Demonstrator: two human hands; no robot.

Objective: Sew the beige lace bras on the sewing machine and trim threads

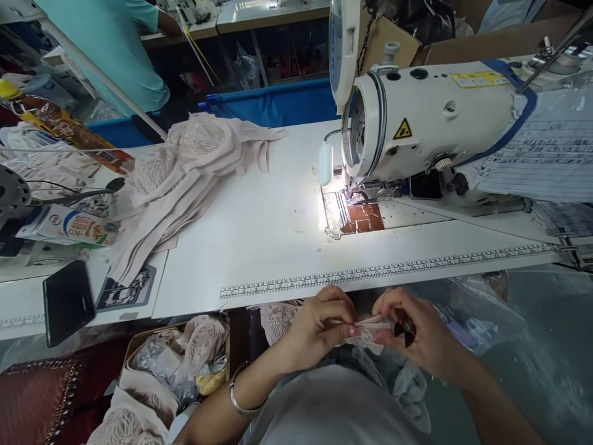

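Note:
Just below the table's front edge, my left hand (322,321) pinches one end of a narrow pale pink fabric strip (373,324) between thumb and fingers. The strip's other end is gripped by my right hand (419,330), a short distance to the right. A small dark pointed object (405,332) is tucked in the right palm; its full shape is hidden by the fingers. Pale pink lace fabric (278,320) hangs beneath and beside the left hand, over my lap.
A white sewing machine (430,120) with its lamp lit stands on the table (264,235). Stacked pink lace pieces (185,167) lie left, near a drink carton (69,225), a bottle (65,127) and a phone (68,303). Below is a filled box (227,352). A person (106,49) sits beyond.

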